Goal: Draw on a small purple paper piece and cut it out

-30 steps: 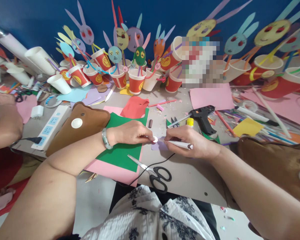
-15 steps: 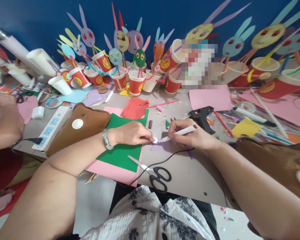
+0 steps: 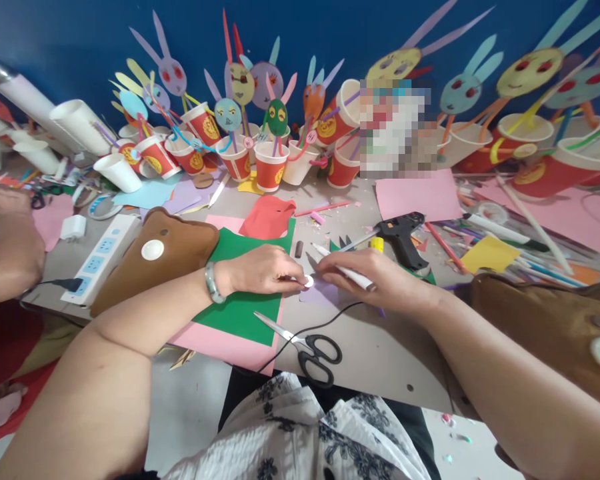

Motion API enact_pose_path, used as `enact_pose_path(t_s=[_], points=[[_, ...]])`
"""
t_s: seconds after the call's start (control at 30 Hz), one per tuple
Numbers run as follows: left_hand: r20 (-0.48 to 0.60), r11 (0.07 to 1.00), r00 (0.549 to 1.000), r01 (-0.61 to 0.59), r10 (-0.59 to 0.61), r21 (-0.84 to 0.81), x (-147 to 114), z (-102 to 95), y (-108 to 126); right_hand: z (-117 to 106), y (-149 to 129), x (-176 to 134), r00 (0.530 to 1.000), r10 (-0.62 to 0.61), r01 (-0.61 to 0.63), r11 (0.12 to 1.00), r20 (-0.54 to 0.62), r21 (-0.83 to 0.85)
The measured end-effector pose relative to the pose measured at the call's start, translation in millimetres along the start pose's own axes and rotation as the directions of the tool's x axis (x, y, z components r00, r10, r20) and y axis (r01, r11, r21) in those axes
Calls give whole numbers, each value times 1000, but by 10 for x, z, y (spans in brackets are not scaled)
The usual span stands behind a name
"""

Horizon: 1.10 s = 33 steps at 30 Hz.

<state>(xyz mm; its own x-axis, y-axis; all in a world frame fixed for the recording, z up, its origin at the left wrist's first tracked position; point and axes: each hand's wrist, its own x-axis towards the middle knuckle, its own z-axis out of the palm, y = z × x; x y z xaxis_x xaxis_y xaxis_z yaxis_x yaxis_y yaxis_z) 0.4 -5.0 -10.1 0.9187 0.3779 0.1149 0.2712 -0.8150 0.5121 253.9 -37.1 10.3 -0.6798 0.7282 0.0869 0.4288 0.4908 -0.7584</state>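
Note:
My left hand [image 3: 265, 270] rests over the edge of the green paper [image 3: 243, 323], pinching a small white disc [image 3: 309, 282] between thumb and fingertips. To its right, my right hand [image 3: 387, 280] is closed round a white marker pen [image 3: 355, 277], which slants up and to the left, off the disc. A small dark cap [image 3: 299, 249] lies just beyond the fingers. Under the disc is a scrap of purple paper [image 3: 320, 293]. Nearer to me are black-handled scissors [image 3: 320, 353], with a black cord crossing them.
A black glue gun [image 3: 404, 241] lies beyond my right hand. On the left are a brown pouch [image 3: 160, 257] and a power strip [image 3: 100, 260]. Paper cups with rabbit figures [image 3: 271, 167] line the wall. Another person's arm [image 3: 10, 233] is at far left.
My right hand has turned the marker, lifting its tip off the disc and swinging it away to the upper left. A yellow piece now shows beyond that hand. My left hand keeps its pinch.

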Motion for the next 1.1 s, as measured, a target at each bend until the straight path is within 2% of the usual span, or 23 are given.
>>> enact_pose_path(t_s=[0.1,0.23,0.3,0.4,0.5,0.57,0.67,0.83,0.97,1.1], points=[[-32,997,999,-23,25,68,2,37,-6,48,8,2,1000,20,-20,998,-10,-53],[-48,968,996,-58,72,245,18,66,75,99,37,-1,971,192,-176,978,-144,117],[-33,926,996,-59,77,372,19,90,172,121,37,5,942,262,-217,952,-211,216],[-13,849,999,-38,53,526,-5,147,363,146,22,26,909,305,-223,931,-284,288],[-13,799,1000,2,7,602,-49,191,548,157,10,58,903,325,-216,908,-280,358],[4,788,1000,14,-21,616,-71,185,644,162,11,78,905,348,-227,880,-243,417],[87,818,995,-16,-41,575,-78,146,741,170,20,91,905,379,-252,844,-192,474],[141,882,990,-52,-17,469,-58,179,766,191,65,68,911,357,-262,887,-205,381],[71,857,995,25,-72,514,-57,252,694,207,81,62,908,355,-278,908,-223,314],[21,868,999,-32,25,495,-56,272,608,204,50,81,879,376,-269,898,-293,348]])
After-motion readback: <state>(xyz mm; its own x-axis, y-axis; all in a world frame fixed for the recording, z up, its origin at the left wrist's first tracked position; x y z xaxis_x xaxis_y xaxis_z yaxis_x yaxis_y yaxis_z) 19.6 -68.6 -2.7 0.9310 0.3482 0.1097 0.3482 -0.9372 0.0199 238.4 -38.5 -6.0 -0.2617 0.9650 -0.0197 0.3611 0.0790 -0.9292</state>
